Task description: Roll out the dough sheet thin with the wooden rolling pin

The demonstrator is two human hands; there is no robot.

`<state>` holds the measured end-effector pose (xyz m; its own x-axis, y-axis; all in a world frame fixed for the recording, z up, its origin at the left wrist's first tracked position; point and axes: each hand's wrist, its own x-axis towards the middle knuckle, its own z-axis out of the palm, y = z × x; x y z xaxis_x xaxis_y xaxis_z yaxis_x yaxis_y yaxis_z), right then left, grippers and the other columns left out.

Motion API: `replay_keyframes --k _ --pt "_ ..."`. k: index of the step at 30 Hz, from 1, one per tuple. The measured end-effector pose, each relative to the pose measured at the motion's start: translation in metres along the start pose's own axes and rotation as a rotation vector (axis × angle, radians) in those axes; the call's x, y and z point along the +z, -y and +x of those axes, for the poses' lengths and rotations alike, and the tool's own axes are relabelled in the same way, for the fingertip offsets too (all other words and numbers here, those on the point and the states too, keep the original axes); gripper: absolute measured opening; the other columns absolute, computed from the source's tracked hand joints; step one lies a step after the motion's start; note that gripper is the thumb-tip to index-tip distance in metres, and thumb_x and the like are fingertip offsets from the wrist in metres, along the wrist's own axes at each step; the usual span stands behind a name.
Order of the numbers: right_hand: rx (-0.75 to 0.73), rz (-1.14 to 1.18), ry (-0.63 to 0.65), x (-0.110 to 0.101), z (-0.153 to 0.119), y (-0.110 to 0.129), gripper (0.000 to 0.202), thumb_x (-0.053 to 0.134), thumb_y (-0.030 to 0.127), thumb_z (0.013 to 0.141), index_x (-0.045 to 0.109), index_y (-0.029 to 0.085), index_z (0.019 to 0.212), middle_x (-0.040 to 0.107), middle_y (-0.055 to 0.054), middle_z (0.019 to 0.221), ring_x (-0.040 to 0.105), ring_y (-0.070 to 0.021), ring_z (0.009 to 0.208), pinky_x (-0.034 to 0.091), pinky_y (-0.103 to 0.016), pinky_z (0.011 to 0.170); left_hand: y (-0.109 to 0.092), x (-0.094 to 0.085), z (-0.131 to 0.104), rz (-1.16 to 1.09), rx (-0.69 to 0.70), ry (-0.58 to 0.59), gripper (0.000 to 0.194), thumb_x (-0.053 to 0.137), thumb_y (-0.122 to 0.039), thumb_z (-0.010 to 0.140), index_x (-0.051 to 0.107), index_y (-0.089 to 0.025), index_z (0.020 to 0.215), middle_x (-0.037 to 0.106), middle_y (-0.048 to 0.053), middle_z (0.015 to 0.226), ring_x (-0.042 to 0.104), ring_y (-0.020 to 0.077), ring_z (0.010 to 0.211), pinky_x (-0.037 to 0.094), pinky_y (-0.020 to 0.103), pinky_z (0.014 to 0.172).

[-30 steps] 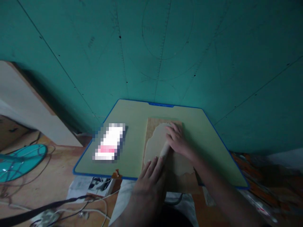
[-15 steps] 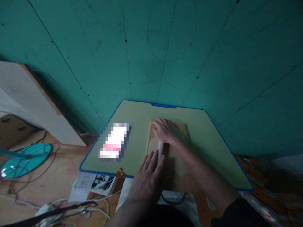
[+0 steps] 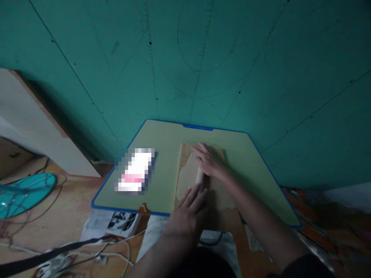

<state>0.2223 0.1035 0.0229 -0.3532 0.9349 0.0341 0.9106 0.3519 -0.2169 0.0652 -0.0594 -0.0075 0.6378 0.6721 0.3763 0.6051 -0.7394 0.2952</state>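
Observation:
A pale wooden rolling pin point(image 3: 199, 177) lies lengthwise across a thin, flattened sheet of dough point(image 3: 186, 177) with a wavy edge. The dough is spread on a wooden board point(image 3: 188, 150), whose near part is in shadow. My left hand point(image 3: 189, 214) rests on the pin's near end, fingers stretched forward. On the far end lies my right hand point(image 3: 209, 162), its fingers extended and a little apart. Both hands press from above rather than wrapping round the pin, and they cover its two ends.
Under the board is a pale green tabletop point(image 3: 165, 135) with a blue rim. A pixelated bright phone-like screen point(image 3: 136, 170) stands at its left. Behind rises a green wall point(image 3: 116, 77). Cables point(image 3: 124, 251) and a turquoise round base point(image 3: 31, 195) are on the floor at left.
The rolling pin and both hands have moved right over the board, showing more dough on the left. The whole view has shifted slightly.

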Motion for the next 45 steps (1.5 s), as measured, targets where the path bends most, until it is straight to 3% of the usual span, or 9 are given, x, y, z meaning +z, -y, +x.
replay_keyframes --k 6,10,16,20,23,30,36,40,45 --pt "-0.04 -0.027 -0.015 0.003 0.033 0.052 0.05 0.037 0.028 0.1 0.054 0.021 0.146 0.046 -0.011 0.158 0.032 -0.029 0.15 0.018 -0.055 0.122 0.021 -0.013 -0.03 0.06 -0.112 -0.063 0.064 0.048 -0.005 0.088 0.041 -0.014 0.151 0.041 0.022 0.158 0.037 0.0324 0.148 0.045 0.057 0.112" --pt "-0.051 -0.013 -0.083 0.004 0.039 0.065 0.045 0.04 0.025 0.098 0.061 0.022 0.138 0.056 -0.01 0.148 0.041 -0.0263 0.143 0.023 -0.05 0.12 0.022 -0.025 -0.028 0.072 -0.13 -0.064 0.059 0.052 -0.008 0.089 0.046 -0.017 0.147 0.042 0.023 0.157 0.041 0.0358 0.145 0.046 0.061 0.11" --pt "-0.064 0.048 -0.102 0.007 0.015 0.018 0.048 0.041 0.02 0.096 0.058 0.018 0.141 0.05 -0.01 0.154 0.04 -0.0221 0.145 0.028 -0.038 0.119 -0.002 -0.023 -0.001 -0.01 -0.071 0.006 0.027 0.059 -0.021 0.095 0.069 -0.021 0.12 0.047 0.015 0.155 0.037 0.0433 0.146 0.044 0.065 0.111" --pt "-0.023 0.093 -0.051 0.003 -0.01 -0.018 0.054 0.037 0.022 0.097 0.05 0.016 0.149 0.036 -0.013 0.164 0.036 -0.0239 0.148 0.029 -0.043 0.12 -0.019 -0.01 0.016 -0.082 0.025 0.042 0.027 0.063 -0.031 0.094 0.07 -0.022 0.119 0.068 0.008 0.131 0.033 0.0404 0.149 0.035 0.063 0.118" --pt "-0.024 0.098 -0.038 0.0 -0.014 -0.022 0.057 0.034 0.023 0.098 0.042 0.013 0.154 0.03 -0.015 0.166 0.034 -0.0265 0.15 0.029 -0.045 0.119 -0.02 -0.004 0.019 -0.082 0.035 0.037 0.035 0.063 -0.031 0.094 0.067 -0.019 0.126 0.069 0.011 0.127 0.035 0.0388 0.148 0.035 0.063 0.118" --pt "-0.029 0.023 -0.014 0.004 0.017 0.021 0.054 0.04 0.025 0.097 0.05 0.02 0.15 0.04 -0.009 0.162 0.032 -0.0277 0.15 0.026 -0.045 0.121 0.01 -0.012 -0.012 0.079 -0.029 0.064 0.039 0.058 -0.015 0.094 0.064 -0.023 0.132 0.04 0.017 0.159 0.03 0.0406 0.15 0.033 0.072 0.113" --pt "-0.035 0.002 -0.034 0.001 0.035 0.062 0.046 0.038 0.027 0.098 0.06 0.019 0.137 0.055 -0.01 0.149 0.036 -0.0302 0.146 0.021 -0.056 0.12 0.025 -0.024 -0.036 0.125 -0.074 0.021 0.047 0.045 -0.011 0.098 0.048 -0.018 0.145 0.035 0.02 0.162 0.034 0.0349 0.149 0.041 0.065 0.112" --pt "-0.016 -0.006 -0.064 0.002 0.041 0.077 0.041 0.038 0.028 0.098 0.065 0.018 0.127 0.06 -0.013 0.143 0.04 -0.0292 0.142 0.021 -0.057 0.12 0.028 -0.031 -0.031 0.131 -0.067 -0.039 0.043 0.046 -0.015 0.099 0.049 -0.014 0.142 0.035 0.023 0.161 0.038 0.0326 0.147 0.043 0.059 0.113" --pt "-0.028 -0.012 -0.078 0.003 0.04 0.071 0.039 0.04 0.027 0.098 0.066 0.018 0.125 0.06 -0.012 0.141 0.041 -0.0278 0.141 0.024 -0.051 0.119 0.022 -0.036 -0.009 0.129 -0.061 -0.016 0.027 0.051 -0.02 0.099 0.063 -0.016 0.124 0.043 0.021 0.157 0.037 0.0391 0.147 0.043 0.065 0.11"
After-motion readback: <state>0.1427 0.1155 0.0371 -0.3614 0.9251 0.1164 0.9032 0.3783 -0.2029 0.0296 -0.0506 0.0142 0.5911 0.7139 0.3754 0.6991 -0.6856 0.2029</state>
